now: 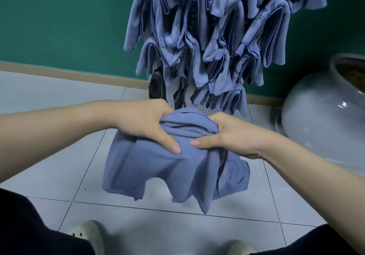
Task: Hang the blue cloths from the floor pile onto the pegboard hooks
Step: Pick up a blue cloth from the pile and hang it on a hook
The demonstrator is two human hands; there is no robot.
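From the head view, your two bare forearms reach in from the lower corners and meet at the middle, where both hands bunch one blue cloth (pixel 173 168) at its top. Your left hand (pixel 150 124) comes in from the left with the wrist nearly level; its fingers are curled over the gathered fold on the far side and the thumb lies flat across the near face, pointing right and down, so it grips the cloth. Your right hand (pixel 229 134) mirrors it from the right, fingers wrapped over the bunched edge and the thumb stretched leftward along the front, its tip close to your left thumb's tip but not touching. The cloth hangs from that grip in loose folds above the pale tiled floor (pixel 59 160), its lower corners dangling free. Just beyond your hands stands the pegboard (pixel 199 107), white and perforated, leaning against the green wall (pixel 65 22). Hung cloths (pixel 215 43) crowd it in overlapping rows, and two dark straps (pixel 158 85) show near its foot. A large pale ceramic pot (pixel 324 116) sits at the right. Your light shoes (pixel 87 233) show at the bottom edge.
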